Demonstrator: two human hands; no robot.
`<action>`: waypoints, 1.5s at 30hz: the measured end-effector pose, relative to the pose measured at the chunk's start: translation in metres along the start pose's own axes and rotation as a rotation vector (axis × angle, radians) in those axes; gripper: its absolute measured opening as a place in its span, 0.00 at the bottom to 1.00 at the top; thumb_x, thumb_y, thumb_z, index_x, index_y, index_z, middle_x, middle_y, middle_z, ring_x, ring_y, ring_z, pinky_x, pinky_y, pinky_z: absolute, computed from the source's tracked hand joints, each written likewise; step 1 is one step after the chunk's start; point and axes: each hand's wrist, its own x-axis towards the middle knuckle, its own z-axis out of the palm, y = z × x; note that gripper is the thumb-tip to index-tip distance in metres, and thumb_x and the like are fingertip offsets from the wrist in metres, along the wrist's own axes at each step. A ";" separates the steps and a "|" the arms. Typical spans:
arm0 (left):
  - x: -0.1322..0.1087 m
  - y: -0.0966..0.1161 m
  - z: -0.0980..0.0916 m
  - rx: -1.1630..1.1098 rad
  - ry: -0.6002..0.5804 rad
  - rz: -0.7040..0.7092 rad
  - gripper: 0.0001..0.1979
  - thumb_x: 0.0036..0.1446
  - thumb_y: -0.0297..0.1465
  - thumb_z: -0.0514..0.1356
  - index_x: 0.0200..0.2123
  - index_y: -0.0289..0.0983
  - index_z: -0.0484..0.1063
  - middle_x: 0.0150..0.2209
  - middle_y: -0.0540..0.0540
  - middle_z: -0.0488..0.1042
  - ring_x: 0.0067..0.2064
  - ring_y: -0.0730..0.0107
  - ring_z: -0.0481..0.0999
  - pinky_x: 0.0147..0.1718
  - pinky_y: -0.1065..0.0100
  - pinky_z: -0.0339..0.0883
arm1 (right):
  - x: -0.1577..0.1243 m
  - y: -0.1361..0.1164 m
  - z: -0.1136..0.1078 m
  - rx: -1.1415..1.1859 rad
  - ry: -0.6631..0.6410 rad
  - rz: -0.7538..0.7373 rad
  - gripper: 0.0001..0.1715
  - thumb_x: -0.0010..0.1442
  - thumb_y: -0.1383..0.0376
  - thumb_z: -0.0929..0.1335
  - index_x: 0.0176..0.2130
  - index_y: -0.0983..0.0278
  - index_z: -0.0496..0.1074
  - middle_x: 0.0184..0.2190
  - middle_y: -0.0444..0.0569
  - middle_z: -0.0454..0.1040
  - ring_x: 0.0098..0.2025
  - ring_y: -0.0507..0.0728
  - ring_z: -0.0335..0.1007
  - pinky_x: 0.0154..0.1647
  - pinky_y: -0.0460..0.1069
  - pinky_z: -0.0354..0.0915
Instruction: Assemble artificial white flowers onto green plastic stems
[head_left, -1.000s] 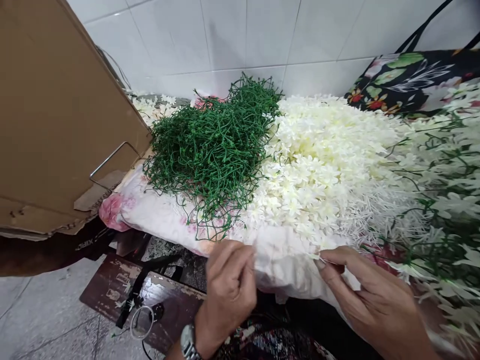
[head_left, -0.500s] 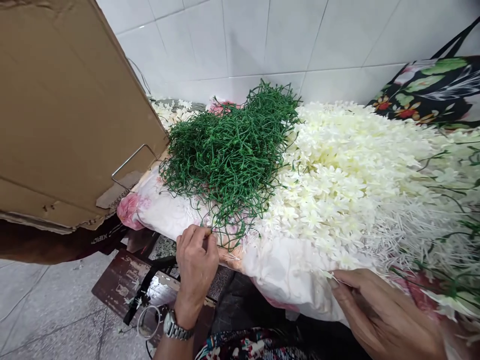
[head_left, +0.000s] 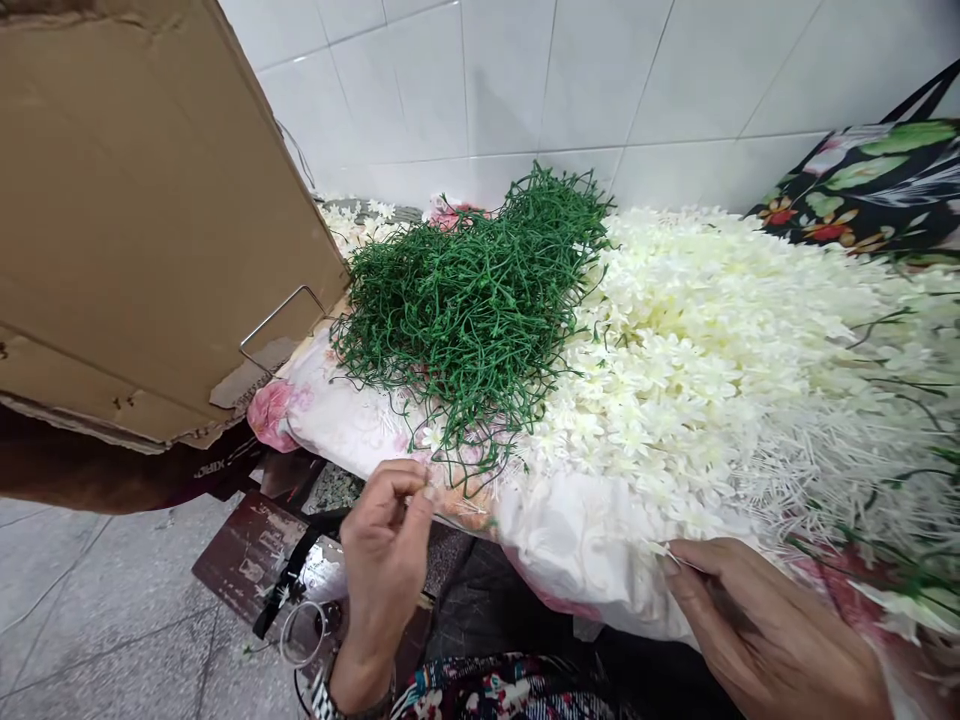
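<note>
My left hand is at the table's front edge, just below a tangled pile of green plastic flower stems. Its thumb and index finger are pinched together; whatever they hold, if anything, is too small to make out. A few loose stem ends reach close to those fingertips. On the right, my right hand pinches a small white artificial flower between thumb and index finger, above the white cloth. Beyond it spreads a big heap of white artificial flowers.
A large cardboard box stands at the left, with a bent metal wire by its edge. A floral bag rests at the back right against the tiled wall. Below lies a dark red board with a white ring.
My left hand has drawn back a little from the green stems and turned, its wrist lower. My right hand keeps its pinch on the flower. The view has shifted slightly.
</note>
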 end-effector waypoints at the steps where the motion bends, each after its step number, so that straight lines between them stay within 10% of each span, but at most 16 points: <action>1: -0.005 0.007 0.004 -0.032 -0.063 0.026 0.06 0.52 0.25 0.58 0.24 0.36 0.69 0.31 0.48 0.70 0.34 0.70 0.72 0.33 0.71 0.66 | 0.001 0.000 -0.001 0.006 0.004 -0.017 0.03 0.61 0.67 0.63 0.35 0.63 0.67 0.26 0.46 0.72 0.26 0.53 0.71 0.32 0.47 0.67; 13: -0.046 0.037 0.057 -0.292 -0.632 -0.110 0.08 0.54 0.21 0.52 0.29 0.36 0.68 0.23 0.53 0.68 0.25 0.77 0.68 0.25 0.77 0.63 | 0.021 -0.039 -0.034 0.322 -0.075 0.084 0.06 0.58 0.73 0.63 0.31 0.63 0.65 0.22 0.41 0.66 0.23 0.47 0.63 0.23 0.42 0.59; 35: -0.051 0.038 0.060 -0.028 -0.654 0.456 0.08 0.56 0.19 0.53 0.31 0.34 0.70 0.22 0.51 0.64 0.25 0.75 0.64 0.24 0.73 0.57 | 0.019 -0.036 -0.040 0.279 -0.275 0.082 0.07 0.58 0.73 0.62 0.30 0.66 0.67 0.22 0.43 0.67 0.25 0.48 0.62 0.26 0.43 0.57; 45: -0.045 0.035 0.067 0.054 -0.780 0.492 0.10 0.56 0.19 0.51 0.28 0.33 0.71 0.21 0.52 0.60 0.23 0.75 0.60 0.22 0.72 0.54 | 0.010 -0.024 -0.033 0.313 -0.338 0.106 0.08 0.61 0.71 0.61 0.31 0.67 0.67 0.23 0.43 0.66 0.26 0.49 0.60 0.26 0.44 0.57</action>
